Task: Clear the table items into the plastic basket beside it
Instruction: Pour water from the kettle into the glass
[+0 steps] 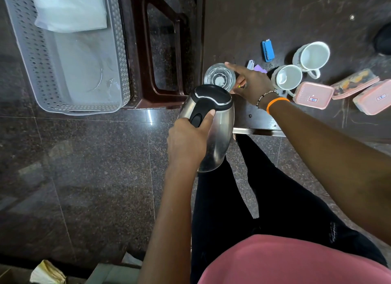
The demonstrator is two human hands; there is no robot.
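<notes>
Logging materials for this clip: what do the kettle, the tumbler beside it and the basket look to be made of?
Kettle: brushed metal body, likely stainless steel, with soft reflections; lid and handle are glossy black, probably plastic. Tumbler: clear glass by its look, since the base shows through, though clear plastic is possible. Basket: pale grey moulded plastic, matte, its walls perforated in a regular pattern.
</notes>
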